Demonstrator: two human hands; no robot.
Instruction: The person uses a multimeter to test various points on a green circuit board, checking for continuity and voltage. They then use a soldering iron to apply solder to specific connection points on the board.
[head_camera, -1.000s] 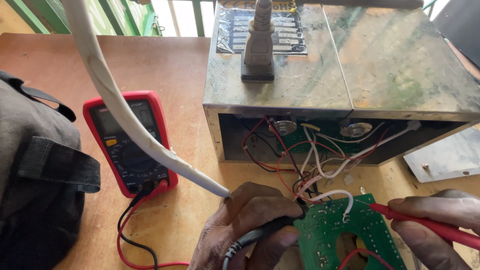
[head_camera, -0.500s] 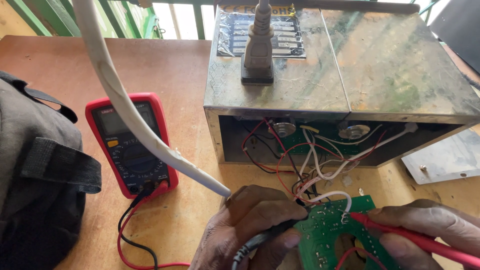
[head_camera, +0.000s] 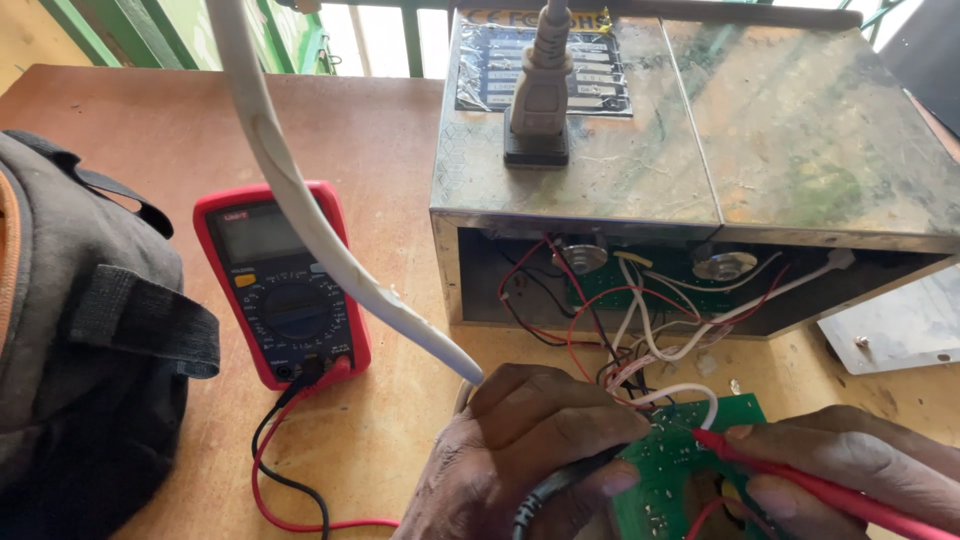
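Note:
My left hand (head_camera: 520, 450) grips a black test probe (head_camera: 560, 482) whose tip rests on the left edge of a green circuit board (head_camera: 690, 470). My right hand (head_camera: 860, 465) holds a red test probe (head_camera: 800, 480) with its tip on the board's upper middle. Red, white and black wires (head_camera: 640, 330) run from the board into an open metal case (head_camera: 690, 180). A red multimeter (head_camera: 285, 285) lies to the left, its red and black leads (head_camera: 290, 460) curling over the table toward my hands.
A thick white cable (head_camera: 290, 190) crosses above the multimeter down to my left hand. A grey plug (head_camera: 538, 90) stands on the case top. A dark bag (head_camera: 80, 340) fills the left edge. A loose metal plate (head_camera: 900, 330) lies at the right on the wooden table (head_camera: 330, 120).
My right hand moved left with the red probe, bringing its tip farther onto the circuit board. My left hand and the black probe stayed in place.

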